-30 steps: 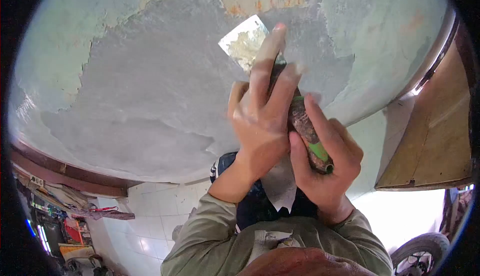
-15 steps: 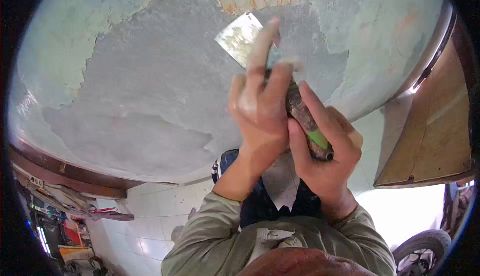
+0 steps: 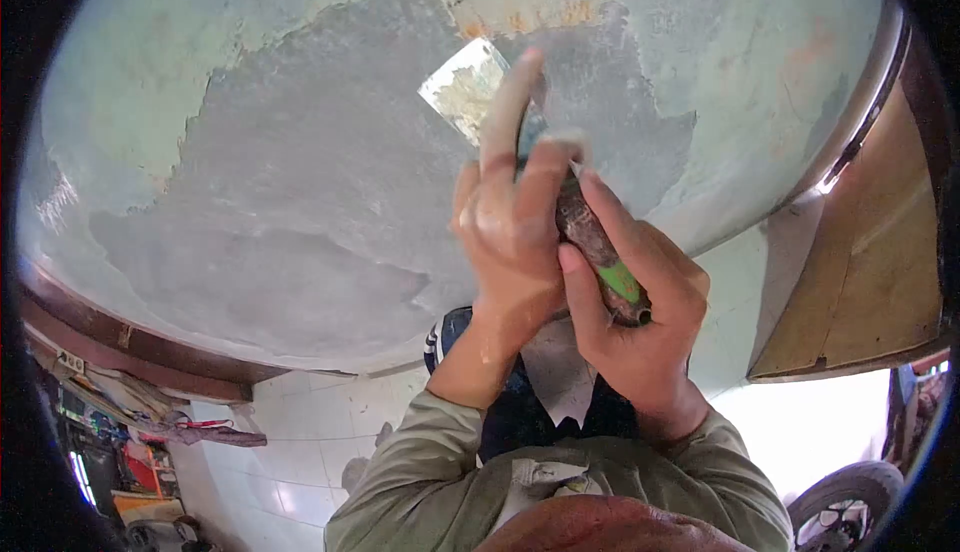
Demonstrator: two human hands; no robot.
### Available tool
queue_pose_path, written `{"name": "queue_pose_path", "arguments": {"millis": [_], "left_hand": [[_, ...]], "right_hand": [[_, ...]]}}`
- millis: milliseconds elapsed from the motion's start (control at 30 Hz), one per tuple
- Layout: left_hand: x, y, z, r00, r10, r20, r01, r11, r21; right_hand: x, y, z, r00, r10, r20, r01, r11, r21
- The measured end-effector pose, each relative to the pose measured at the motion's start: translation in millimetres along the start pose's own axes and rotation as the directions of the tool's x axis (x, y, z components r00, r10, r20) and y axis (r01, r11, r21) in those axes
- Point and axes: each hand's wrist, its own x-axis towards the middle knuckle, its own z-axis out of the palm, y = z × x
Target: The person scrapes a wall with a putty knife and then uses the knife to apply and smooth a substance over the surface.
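Both hands are on a scraper, whose flat metal blade (image 3: 462, 90) is smeared with pale residue and lies over a large panel. My left hand (image 3: 515, 217) is closed round the scraper near the base of the blade, with one finger stretched out along it. Lower down, my right hand (image 3: 650, 297) grips the dark, worn handle (image 3: 590, 227), which has a bright green band near its end. The panel (image 3: 300, 152) is pale green with a large bare grey patch, ragged paint edges and rusty orange marks just above the blade.
Brown boards (image 3: 860, 262) stand to the right of the panel. A wheel with a black tyre (image 3: 850, 502) is at the lower right. White floor tiles (image 3: 300, 442) lie below. Cluttered shelves (image 3: 130, 452) and a power socket (image 3: 70, 361) are at the lower left.
Both hands and the scraper have shifted slightly left, the blade also a little lower. The grip of each hand looks the same.
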Motion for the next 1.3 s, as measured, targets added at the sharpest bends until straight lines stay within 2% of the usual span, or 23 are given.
{"name": "queue_pose_path", "arguments": {"millis": [33, 67, 133, 167, 300, 400, 433, 533, 567, 600, 667, 700, 800, 833, 900, 967, 1033, 1133, 1200, 1267, 1300], "left_hand": [[5, -7, 5, 0.995, 0.022, -0.092, -0.029, 0.997, -0.074], [7, -7, 2, 0.996, 0.013, -0.089, -0.019, 0.997, -0.071], [13, -7, -4, 0.995, -0.050, -0.081, 0.034, 0.981, -0.190], [6, -7, -9, 0.999, 0.032, -0.037, -0.034, 0.999, -0.042], [0, -8, -11, 1.000, -0.006, -0.005, 0.006, 1.000, 0.003], [6, -6, -18, 0.999, -0.002, 0.033, 0.004, 0.998, -0.059], [-2, -4, -17, 0.995, -0.026, 0.095, 0.029, 0.999, -0.030], [10, -12, -12, 0.998, 0.021, 0.055, -0.017, 0.997, -0.075], [20, -12, -8, 0.996, 0.078, -0.041, -0.082, 0.993, -0.087], [17, -9, -11, 0.996, 0.078, -0.036, -0.081, 0.992, -0.094], [11, -4, -17, 0.997, -0.001, 0.081, 0.013, 0.989, -0.145], [4, 4, -17, 0.987, -0.097, 0.131, 0.112, 0.987, -0.114], [4, 0, -10, 0.993, -0.081, 0.086, 0.092, 0.986, -0.138], [7, 3, -14, 0.988, -0.109, 0.111, 0.128, 0.976, -0.175], [4, 5, -13, 0.984, -0.105, 0.142, 0.127, 0.979, -0.160], [4, 2, -12, 0.981, -0.098, 0.169, 0.123, 0.982, -0.144], [9, -4, -7, 0.999, 0.014, 0.050, -0.006, 0.988, -0.153], [12, 6, -15, 0.992, -0.057, 0.116, 0.072, 0.988, -0.134], [5, 7, -11, 0.990, -0.062, 0.128, 0.079, 0.988, -0.130], [7, 1, 1, 0.999, -0.037, -0.027, 0.030, 0.971, -0.238], [10, 0, 2, 0.999, -0.004, -0.053, -0.011, 0.963, -0.271]], "right_hand": [[6, 2, 5, 0.995, -0.098, -0.033, 0.096, 0.994, -0.053], [6, 0, 6, 0.995, -0.092, -0.024, 0.091, 0.994, -0.052], [8, -8, 7, 0.996, -0.093, 0.012, 0.093, 0.995, -0.021], [1, -13, 0, 0.996, -0.043, 0.072, 0.046, 0.999, -0.028], [-2, -9, 6, 0.998, 0.023, 0.062, -0.021, 0.999, -0.033], [-4, -16, 8, 0.998, -0.050, 0.027, 0.049, 0.998, 0.032], [-10, -16, 6, 0.999, -0.022, 0.023, 0.022, 1.000, -0.001], [-1, -7, 15, 1.000, -0.029, -0.007, 0.029, 0.999, -0.015], [5, -5, 19, 0.999, -0.047, -0.021, 0.048, 0.998, 0.047], [2, -8, 15, 0.999, -0.041, -0.026, 0.042, 0.998, 0.043], [-1, -17, 5, 0.999, -0.036, 0.018, 0.035, 0.999, 0.026], [-7, -18, -1, 0.997, 0.027, 0.066, -0.027, 1.000, 0.003], [-5, -11, 4, 0.999, 0.023, 0.035, -0.024, 0.999, 0.030], [-6, -9, 5, 0.999, 0.030, 0.045, -0.031, 0.999, 0.028], [-8, -4, 8, 0.996, -0.075, -0.052, 0.077, 0.996, 0.046], [-9, -5, 7, 0.998, -0.046, -0.045, 0.048, 0.998, 0.032], [-5, -7, 5, 0.999, -0.034, -0.026, 0.034, 0.999, 0.013], [-5, -14, 2, 1.000, -0.014, -0.022, 0.014, 1.000, 0.028], [-7, -10, -1, 0.999, 0.031, 0.044, -0.030, 0.999, -0.028], [-4, -10, 5, 1.000, 0.000, 0.020, 0.001, 0.999, -0.032], [-3, -10, 5, 1.000, -0.013, 0.008, 0.013, 0.999, -0.036]]}}
